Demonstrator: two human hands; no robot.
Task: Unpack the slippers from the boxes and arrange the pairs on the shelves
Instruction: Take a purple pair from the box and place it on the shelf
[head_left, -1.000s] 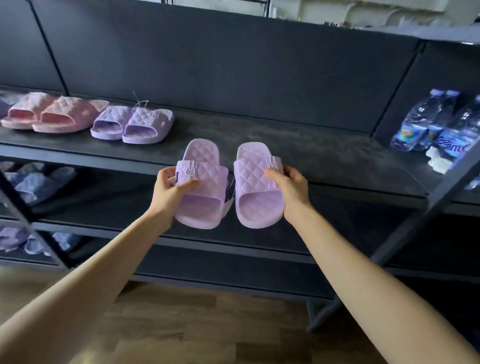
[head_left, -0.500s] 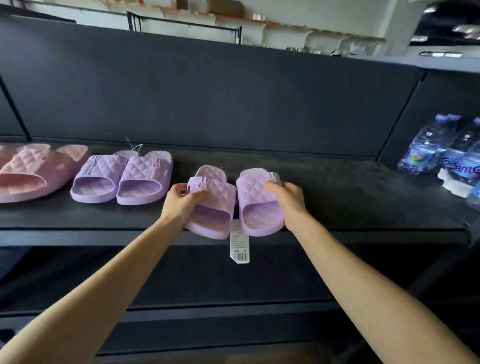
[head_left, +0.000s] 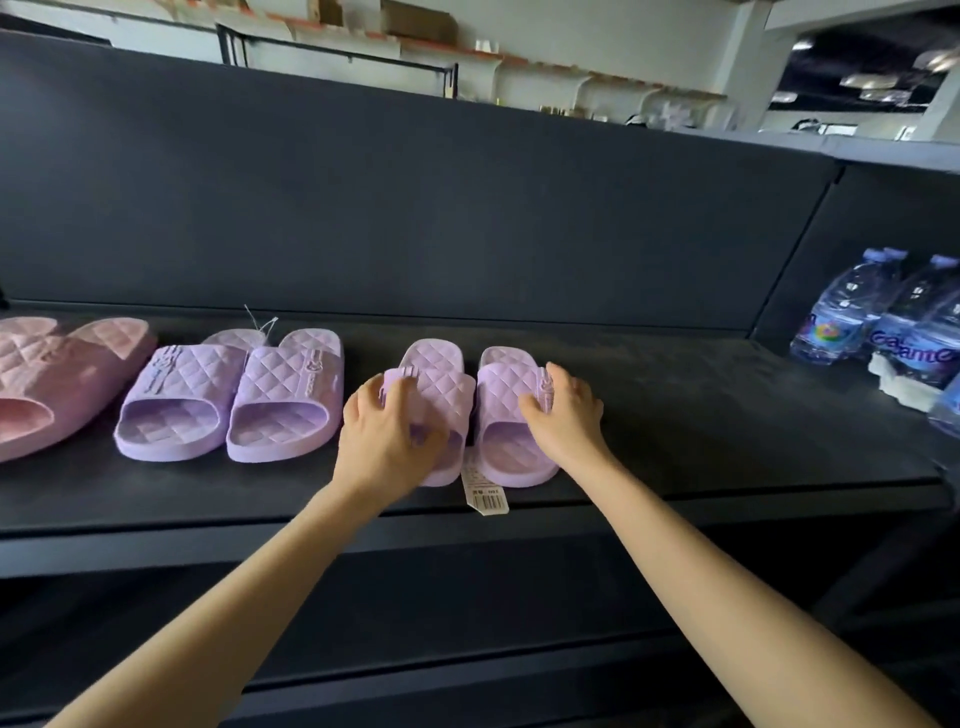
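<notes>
I am watching both hands low on the top shelf (head_left: 727, 426), each on one slipper of a lilac quilted pair. My left hand (head_left: 387, 436) grips the left slipper (head_left: 441, 382), fingers curled over the outer side of its strap, thumb tucked toward the opening; my right hand (head_left: 566, 410) grips the right slipper (head_left: 506, 410), fingers bent round the strap's outer edge by the small raised badge, thumb lying along the strap's near edge. The two slippers lie flat on the shelf, side by side and almost touching, one end toward the dark back panel (head_left: 467, 208), the other near the shelf's front edge; I cannot tell which end is the toe. A white barcode tag (head_left: 485, 493) lies between their near ends and reaches the front lip. Just to the left sits a second lilac pair (head_left: 234, 400), its two slippers touching, a thin plastic tie sticking up between them; farther left, cut by the frame edge, lie pink slippers (head_left: 57, 374) of the same quilted kind. Well apart, at the right end of the shelf, water bottles (head_left: 878, 317) with blue labels stand packed together.
</notes>
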